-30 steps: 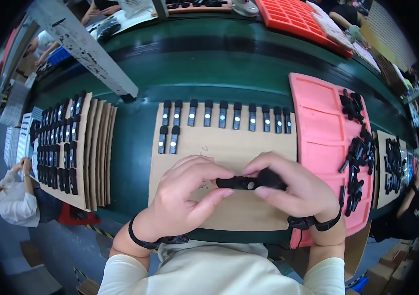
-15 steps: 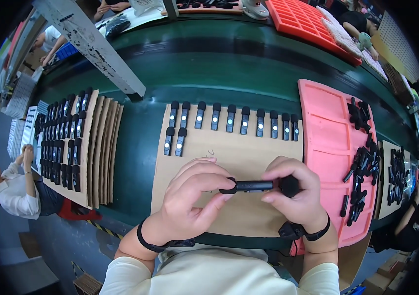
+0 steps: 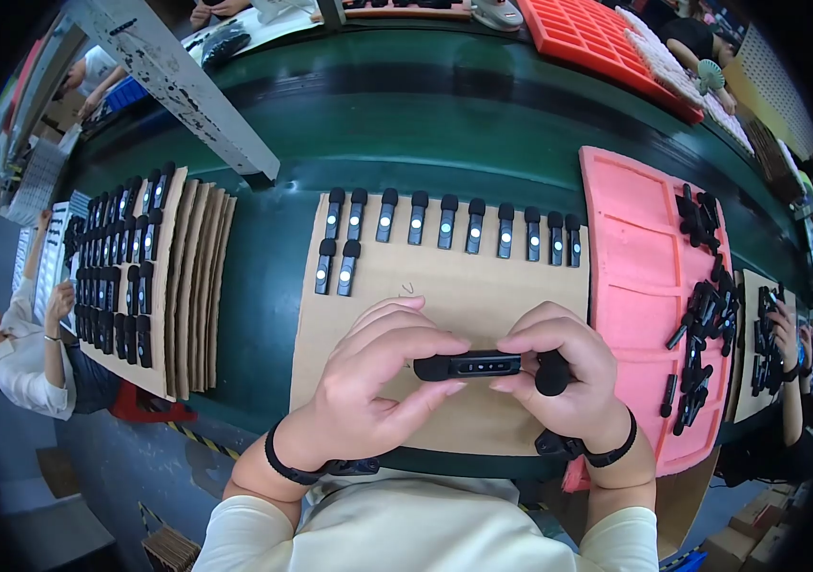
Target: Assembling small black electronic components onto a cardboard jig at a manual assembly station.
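Note:
Between my hands, over the cardboard sheet [image 3: 483,419], is a small black wireless microphone [image 3: 485,364] with a round foam head at its left. My left hand [image 3: 383,372] pinches the foam end between thumb and fingers. The right end is in the fingertips of my right hand [image 3: 564,357], and a second black foam-headed microphone [image 3: 551,374] is tucked inside that palm, its body mostly hidden. Ahead, a row of similar microphones [image 3: 447,224] lies along the sheet's far edge, each with a pale round mark. Two more microphones [image 3: 334,267] start a second row at left.
At right, a pink foam tray [image 3: 630,305] bears a heap of loose black microphones [image 3: 702,315]. Stacked cardboard sheets [image 3: 199,286] loaded with microphones stand at left. A grey metal post [image 3: 173,91] rises beyond them. A co-worker [image 3: 20,348] sits at far left; another person's hand [image 3: 785,334] shows at far right.
The held microphone has turned so that a face with small marks shows, and my fingers have closed in along it. The left co-worker's arms have spread apart; a hand has reached in at far right.

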`<move>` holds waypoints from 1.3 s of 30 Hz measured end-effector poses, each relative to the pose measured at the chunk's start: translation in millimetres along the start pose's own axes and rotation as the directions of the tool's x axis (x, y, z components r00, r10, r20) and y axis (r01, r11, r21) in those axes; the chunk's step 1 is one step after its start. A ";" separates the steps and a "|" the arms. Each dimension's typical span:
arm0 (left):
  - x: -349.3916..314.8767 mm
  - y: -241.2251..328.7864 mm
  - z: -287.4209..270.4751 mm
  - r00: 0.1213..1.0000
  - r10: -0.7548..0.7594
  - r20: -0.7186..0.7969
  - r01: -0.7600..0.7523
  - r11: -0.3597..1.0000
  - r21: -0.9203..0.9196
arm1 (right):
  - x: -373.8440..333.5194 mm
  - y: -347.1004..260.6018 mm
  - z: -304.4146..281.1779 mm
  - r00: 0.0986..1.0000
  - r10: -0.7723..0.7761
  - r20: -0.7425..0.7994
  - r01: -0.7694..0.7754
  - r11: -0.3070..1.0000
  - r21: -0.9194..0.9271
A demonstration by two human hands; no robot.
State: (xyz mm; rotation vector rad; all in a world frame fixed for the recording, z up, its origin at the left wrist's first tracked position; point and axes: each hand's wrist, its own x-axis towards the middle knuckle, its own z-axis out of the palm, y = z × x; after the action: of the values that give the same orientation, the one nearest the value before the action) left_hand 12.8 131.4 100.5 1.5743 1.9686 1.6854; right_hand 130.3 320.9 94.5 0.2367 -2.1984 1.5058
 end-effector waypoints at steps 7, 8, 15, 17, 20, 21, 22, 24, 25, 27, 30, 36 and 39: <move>4.1 -0.1 -0.1 0.997 0.075 0.023 -0.076 0.995 0.068 | -2.8 3.2 2.1 0.999 -0.034 -0.005 0.034 0.999 -0.009; 4.5 -0.2 0.0 0.996 0.083 0.027 -0.085 0.994 0.074 | -3.9 4.4 2.1 1.000 -0.030 -0.003 0.030 1.000 -0.002; 3.9 -2.7 -0.2 0.995 0.097 0.011 -0.097 0.992 0.076 | -3.3 4.5 2.4 0.999 0.053 0.011 -0.054 0.996 0.071; 4.0 -1.7 0.4 0.994 0.110 0.002 -0.110 0.991 0.079 | -5.2 7.1 2.9 0.996 0.086 0.018 -0.088 0.991 0.105; 3.6 3.3 2.3 0.999 0.051 -0.015 -0.050 0.997 0.059 | -5.6 4.5 3.8 0.998 0.064 -0.006 -0.063 0.993 0.100; 3.5 2.1 3.5 0.999 0.050 -0.015 -0.049 0.997 0.059 | -5.7 3.4 4.0 0.998 0.053 -0.017 -0.051 0.994 0.098; 3.2 -0.8 5.1 0.999 0.051 -0.003 -0.051 0.995 0.089 | -5.6 2.1 4.0 0.998 0.054 -0.016 -0.052 0.994 0.098; 2.5 -4.6 7.8 0.998 0.050 0.022 -0.053 0.987 0.149 | -5.4 -0.7 4.0 1.000 0.021 0.009 -0.021 0.999 0.044; 2.4 -3.8 8.4 0.999 0.048 0.021 -0.051 0.987 0.150 | -5.3 -1.3 4.2 1.000 0.005 0.023 -0.005 1.000 0.018; 2.6 -1.0 8.7 0.998 0.004 0.063 -0.017 0.979 0.204 | -5.1 -0.5 5.3 0.999 0.014 0.038 -0.014 1.000 0.006; 1.4 -5.8 6.3 0.996 -0.001 0.088 -0.021 0.968 0.249 | -3.6 0.9 7.7 0.997 0.026 0.072 -0.025 1.000 -0.012; -6.4 -35.4 -9.7 0.998 -0.015 0.060 -0.018 0.864 0.504 | -4.3 4.1 -2.2 0.965 0.243 0.098 -0.245 0.969 0.010; -6.8 -48.0 -17.6 0.999 -0.031 0.044 -0.004 0.775 0.632 | 0.4 8.5 -0.3 0.933 0.310 0.181 -0.304 0.951 -0.063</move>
State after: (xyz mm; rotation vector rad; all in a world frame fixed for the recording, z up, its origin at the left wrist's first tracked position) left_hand -24.8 122.2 66.5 1.7361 2.6867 0.9799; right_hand 126.7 324.5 87.7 0.0227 -2.5029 1.6655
